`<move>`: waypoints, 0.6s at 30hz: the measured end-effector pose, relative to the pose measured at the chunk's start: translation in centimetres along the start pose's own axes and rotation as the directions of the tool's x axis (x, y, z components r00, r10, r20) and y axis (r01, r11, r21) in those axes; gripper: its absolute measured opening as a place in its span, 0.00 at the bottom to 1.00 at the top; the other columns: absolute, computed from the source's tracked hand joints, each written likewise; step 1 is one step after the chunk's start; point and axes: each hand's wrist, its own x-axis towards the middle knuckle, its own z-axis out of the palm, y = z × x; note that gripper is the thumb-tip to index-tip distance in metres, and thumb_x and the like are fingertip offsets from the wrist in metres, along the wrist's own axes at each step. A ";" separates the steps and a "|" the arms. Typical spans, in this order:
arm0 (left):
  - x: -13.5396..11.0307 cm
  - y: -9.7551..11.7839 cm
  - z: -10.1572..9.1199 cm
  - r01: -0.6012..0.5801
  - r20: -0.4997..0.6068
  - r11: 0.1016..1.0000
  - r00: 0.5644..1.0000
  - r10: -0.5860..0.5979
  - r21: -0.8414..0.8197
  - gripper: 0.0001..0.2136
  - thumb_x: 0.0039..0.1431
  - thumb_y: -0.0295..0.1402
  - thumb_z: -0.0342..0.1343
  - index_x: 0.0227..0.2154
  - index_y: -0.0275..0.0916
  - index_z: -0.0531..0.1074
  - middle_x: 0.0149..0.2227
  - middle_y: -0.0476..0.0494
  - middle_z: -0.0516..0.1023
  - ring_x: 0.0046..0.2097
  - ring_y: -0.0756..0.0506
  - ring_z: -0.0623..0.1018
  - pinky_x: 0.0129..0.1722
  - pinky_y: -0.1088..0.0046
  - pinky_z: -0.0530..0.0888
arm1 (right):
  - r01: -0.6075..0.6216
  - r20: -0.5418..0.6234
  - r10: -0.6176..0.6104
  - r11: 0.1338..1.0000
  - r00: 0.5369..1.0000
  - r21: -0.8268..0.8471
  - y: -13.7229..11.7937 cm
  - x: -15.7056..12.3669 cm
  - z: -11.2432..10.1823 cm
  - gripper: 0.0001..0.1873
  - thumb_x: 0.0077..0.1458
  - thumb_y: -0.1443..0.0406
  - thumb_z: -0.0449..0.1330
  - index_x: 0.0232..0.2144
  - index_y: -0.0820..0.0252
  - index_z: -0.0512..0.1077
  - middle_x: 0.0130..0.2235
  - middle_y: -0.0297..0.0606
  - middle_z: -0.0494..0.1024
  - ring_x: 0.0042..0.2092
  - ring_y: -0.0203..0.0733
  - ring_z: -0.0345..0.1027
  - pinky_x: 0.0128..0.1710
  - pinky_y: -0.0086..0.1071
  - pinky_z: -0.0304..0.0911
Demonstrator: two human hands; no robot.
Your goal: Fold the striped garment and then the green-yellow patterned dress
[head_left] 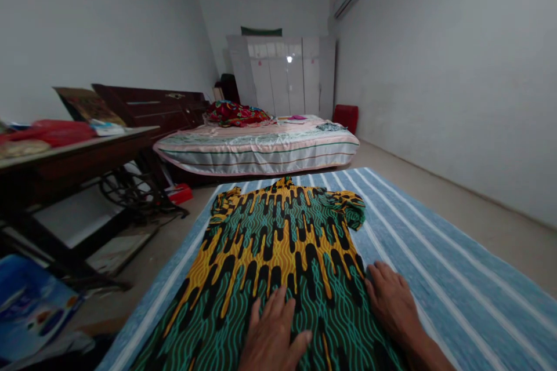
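Observation:
A patterned dress (278, 243) in green, black and yellow lies spread out, its collar at the far end and a short sleeve at each side. Beneath it is a blue and white striped cloth (418, 243). My left hand (272, 330) rests flat on the lower middle of the dress, fingers and thumb apart. At the dress's right edge, my right hand (391, 298) lies palm down with its fingers stretched forward, partly over the striped cloth. Neither hand holds anything. The near end of the dress runs out of view.
Beyond the cloth stands a bed (261, 151) with a red flowered blanket (237, 113). On the left is a table (78, 151) with an iron treadle frame (130, 191) under it. A blue package (30, 307) sits at the lower left. A wardrobe (282, 78) closes off the back.

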 end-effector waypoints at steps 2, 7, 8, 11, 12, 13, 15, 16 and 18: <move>2.0 1.0 -1.3 -0.037 -0.007 0.999 0.999 0.036 -0.017 0.29 0.59 0.46 0.44 0.58 0.33 0.62 0.65 0.34 0.51 0.66 0.38 0.52 0.63 0.49 0.45 | -0.019 -0.009 0.019 1.000 1.000 0.008 -0.2 0.0 0.3 0.17 0.61 0.63 0.47 0.47 0.59 0.70 0.53 0.46 0.70 0.56 0.51 0.60 0.54 0.46 0.54; 10.5 3.5 -2.7 -0.200 -0.007 0.964 0.979 0.201 -0.175 0.28 0.57 0.45 0.47 0.57 0.34 0.62 0.65 0.32 0.53 0.65 0.39 0.54 0.62 0.56 0.53 | -0.034 0.003 0.034 0.998 0.999 0.046 0.4 -0.1 2.4 0.18 0.59 0.63 0.48 0.49 0.57 0.70 0.55 0.44 0.69 0.58 0.52 0.60 0.54 0.50 0.55; 12.6 4.0 -2.7 -0.218 -0.024 0.951 0.976 0.218 -0.217 0.28 0.56 0.44 0.49 0.56 0.34 0.63 0.64 0.32 0.54 0.65 0.38 0.55 0.62 0.58 0.55 | -0.029 0.015 0.028 0.998 0.999 0.058 0.8 -0.2 3.0 0.18 0.59 0.62 0.49 0.49 0.56 0.70 0.55 0.44 0.69 0.58 0.53 0.60 0.54 0.50 0.56; 18.4 5.5 -2.6 -0.292 -0.136 0.904 0.955 0.262 -0.312 0.20 0.52 0.41 0.53 0.45 0.35 0.72 0.56 0.33 0.68 0.60 0.38 0.64 0.58 0.63 0.61 | -0.009 0.054 0.002 0.993 0.999 0.118 2.0 -0.3 4.2 0.20 0.58 0.57 0.51 0.50 0.53 0.69 0.56 0.43 0.68 0.57 0.54 0.60 0.53 0.50 0.59; 20.1 5.9 -2.5 -0.308 -0.168 0.894 0.949 0.266 -0.325 0.16 0.52 0.39 0.53 0.41 0.36 0.73 0.52 0.34 0.71 0.57 0.38 0.67 0.56 0.64 0.63 | -0.012 0.065 0.002 0.989 0.998 0.146 2.3 -0.1 4.1 0.20 0.57 0.55 0.52 0.50 0.51 0.69 0.56 0.43 0.69 0.57 0.54 0.61 0.52 0.48 0.60; 21.5 6.2 -2.5 -0.320 -0.194 0.886 0.944 0.267 -0.334 0.13 0.52 0.38 0.53 0.37 0.36 0.74 0.48 0.35 0.74 0.54 0.38 0.70 0.55 0.64 0.64 | -0.030 0.073 0.017 0.984 0.997 0.174 2.5 0.3 3.8 0.20 0.57 0.54 0.52 0.50 0.51 0.69 0.55 0.42 0.70 0.56 0.53 0.63 0.52 0.46 0.61; 23.7 6.7 -2.6 -0.320 -0.230 0.879 0.941 0.250 -0.353 0.10 0.51 0.35 0.53 0.33 0.36 0.74 0.42 0.38 0.76 0.48 0.39 0.73 0.51 0.65 0.66 | -0.074 0.083 0.057 0.972 0.995 0.221 2.6 1.8 2.6 0.21 0.57 0.54 0.51 0.50 0.51 0.69 0.52 0.41 0.73 0.52 0.50 0.67 0.49 0.41 0.63; 24.5 6.7 -2.6 -0.318 -0.248 0.874 0.939 0.238 -0.367 0.09 0.51 0.34 0.53 0.32 0.36 0.74 0.40 0.38 0.76 0.46 0.40 0.74 0.50 0.65 0.66 | -0.096 0.077 0.080 0.968 0.994 0.232 2.6 3.0 1.7 0.21 0.58 0.55 0.49 0.51 0.53 0.68 0.51 0.42 0.73 0.50 0.48 0.68 0.48 0.39 0.63; 25.8 6.7 -2.6 -0.313 -0.282 0.858 0.937 0.208 -0.408 0.09 0.52 0.34 0.52 0.32 0.36 0.74 0.38 0.39 0.76 0.44 0.40 0.74 0.48 0.66 0.67 | -0.069 0.056 0.058 0.969 0.997 0.237 2.4 6.2 0.1 0.21 0.60 0.57 0.47 0.52 0.56 0.67 0.50 0.43 0.73 0.49 0.46 0.68 0.46 0.35 0.63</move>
